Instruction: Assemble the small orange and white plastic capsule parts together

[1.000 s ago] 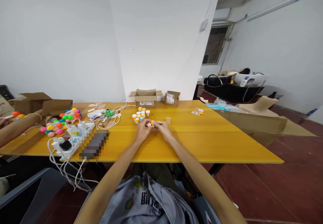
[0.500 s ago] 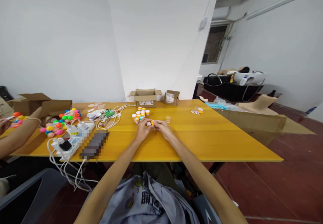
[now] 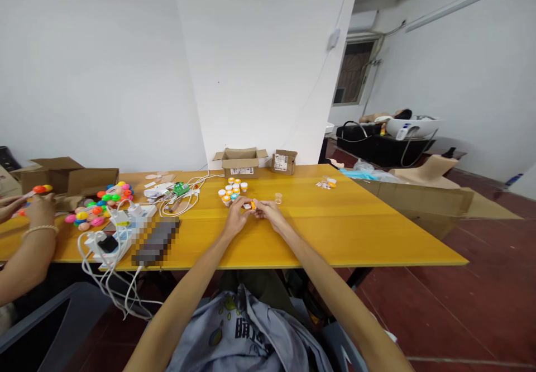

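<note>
Between my two hands, low over the table, is a small jar (image 3: 250, 206) with an orange lid and a white label. My left hand (image 3: 237, 217) is closed around its labelled body. The fingers of my right hand (image 3: 269, 213) are pinched at its orange lid end. Just behind my left hand stands a cluster of similar small jars (image 3: 233, 186), with white, orange and blue lids. A clear, lidless cup (image 3: 278, 198) stands beyond my right hand.
Cardboard boxes (image 3: 239, 162) stand against the wall. Small white and orange pieces (image 3: 326, 183) lie at the right on the table (image 3: 355, 232). To the left are a power strip (image 3: 144, 221), cables and colourful balls (image 3: 86, 215). A co-worker's hand (image 3: 41, 211) is at far left.
The jar has turned slightly in my hands, so its label shows less. The co-worker's arm has moved left, and a stick with coloured balls is raised there.
</note>
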The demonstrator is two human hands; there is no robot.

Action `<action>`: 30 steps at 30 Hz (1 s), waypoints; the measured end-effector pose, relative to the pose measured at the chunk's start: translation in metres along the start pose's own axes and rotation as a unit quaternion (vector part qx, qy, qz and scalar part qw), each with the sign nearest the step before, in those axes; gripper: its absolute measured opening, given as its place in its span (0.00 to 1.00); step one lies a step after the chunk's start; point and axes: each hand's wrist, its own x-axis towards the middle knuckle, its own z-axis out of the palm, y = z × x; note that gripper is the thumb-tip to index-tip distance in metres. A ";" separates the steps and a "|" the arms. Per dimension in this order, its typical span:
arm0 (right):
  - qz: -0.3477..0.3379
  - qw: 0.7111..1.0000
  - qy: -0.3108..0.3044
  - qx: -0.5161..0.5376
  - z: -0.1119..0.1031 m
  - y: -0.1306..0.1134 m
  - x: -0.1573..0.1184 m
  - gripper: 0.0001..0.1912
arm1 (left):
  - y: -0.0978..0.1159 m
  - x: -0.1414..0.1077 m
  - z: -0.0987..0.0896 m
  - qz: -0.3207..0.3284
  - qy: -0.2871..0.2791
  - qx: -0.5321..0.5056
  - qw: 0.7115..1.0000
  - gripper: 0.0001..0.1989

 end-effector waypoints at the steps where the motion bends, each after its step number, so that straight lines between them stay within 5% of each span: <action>1: -0.001 1.000 -0.003 0.000 0.000 0.000 0.000 0.25 | 0.000 0.000 0.000 -0.003 0.000 0.000 1.000 0.08; 9: -0.048 0.999 0.008 -0.011 0.001 0.005 0.003 0.23 | -0.007 0.000 0.003 -0.051 0.017 -0.009 0.999 0.09; 18: 0.005 1.000 0.008 -0.010 0.003 0.000 0.000 0.24 | 0.001 0.000 0.001 -0.010 -0.003 -0.001 1.000 0.08; 25: -0.023 0.999 0.014 -0.018 0.005 -0.002 -0.001 0.27 | -0.005 0.000 0.005 -0.060 0.016 -0.020 0.998 0.07; 30: -0.006 1.000 0.015 -0.022 0.005 -0.002 -0.001 0.27 | -0.002 0.000 0.003 -0.030 0.001 -0.025 0.999 0.07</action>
